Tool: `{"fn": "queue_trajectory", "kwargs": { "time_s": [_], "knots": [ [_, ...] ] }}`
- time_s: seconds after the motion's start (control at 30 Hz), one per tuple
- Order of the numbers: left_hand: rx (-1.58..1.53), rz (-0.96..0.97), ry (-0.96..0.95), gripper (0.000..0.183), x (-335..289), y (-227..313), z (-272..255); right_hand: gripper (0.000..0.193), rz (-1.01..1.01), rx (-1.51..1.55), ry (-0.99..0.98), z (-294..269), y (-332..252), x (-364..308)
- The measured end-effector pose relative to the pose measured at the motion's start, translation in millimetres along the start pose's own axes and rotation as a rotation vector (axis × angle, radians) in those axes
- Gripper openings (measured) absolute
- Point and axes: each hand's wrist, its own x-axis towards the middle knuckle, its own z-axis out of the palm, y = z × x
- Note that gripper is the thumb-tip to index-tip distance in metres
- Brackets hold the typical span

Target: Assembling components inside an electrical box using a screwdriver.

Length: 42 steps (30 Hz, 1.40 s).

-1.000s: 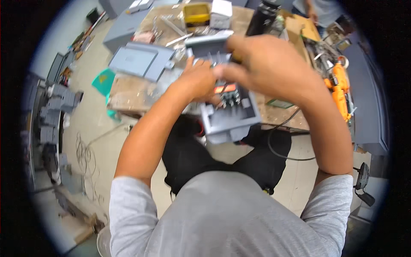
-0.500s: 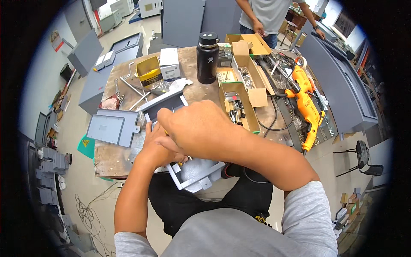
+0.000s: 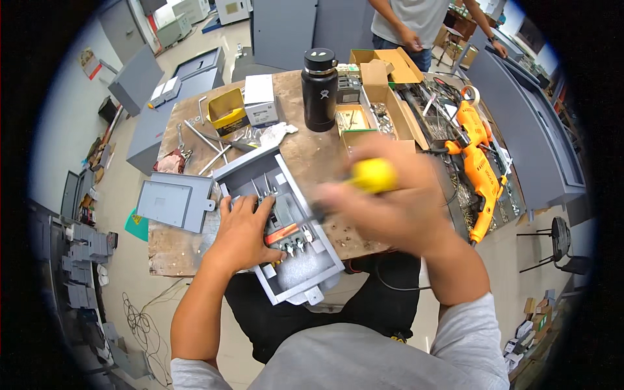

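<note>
An open grey metal enclosure (image 3: 328, 257) lies slanted over the table's front edge, its near end above my lap. Inside are a grey switch unit (image 3: 282, 211), an orange-red bar (image 3: 281, 233) and several metal terminals. My left hand (image 3: 239, 227) lies across its left wall with fingers spread, the fingertips inside and the thumb by the bar. To the right of the box and above it, my right hand (image 3: 409, 201) is closed round a yellow-handled screwdriver (image 3: 374, 175); motion smears the hand and hides the shaft. A flat grey cover (image 3: 170, 200) lies left of the box.
A black bottle (image 3: 319, 97) stands at the back, beside open cartons (image 3: 383, 81) of parts. Orange power tools (image 3: 478, 162) lie at the right. A white box (image 3: 260, 101), a yellow box (image 3: 227, 112) and metal rods (image 3: 207, 140) are at the back left. Another person (image 3: 409, 29) stands beyond the table.
My right hand has lifted off the enclosure and swung right with the screwdriver, uncovering the parts inside. My left hand stays at the box, its fingers now spread.
</note>
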Motion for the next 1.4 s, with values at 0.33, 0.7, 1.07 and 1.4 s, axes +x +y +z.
{"fn": "queue_trajectory", "kwargs": {
  "time_s": [0.33,0.7,1.07,1.4],
  "knots": [
    [0.154,-0.050,-0.160,0.131,-81.9,11.4,-39.1,0.041,0.370,0.577,0.486,-132.9,1.7,-196.5],
    [0.218,0.058,-0.238,0.130,-124.1,15.3,-68.3,0.043,0.498,0.385,0.911,-181.6,-48.7,-279.4],
    [0.073,0.098,-0.302,0.111,-33.6,11.8,-41.6,0.039,0.457,0.486,0.561,-173.0,12.4,-249.0],
    [0.094,0.112,-0.179,0.117,-71.5,-7.8,-46.9,0.037,0.416,0.577,0.535,-107.3,0.2,-245.7]
  ]
}}
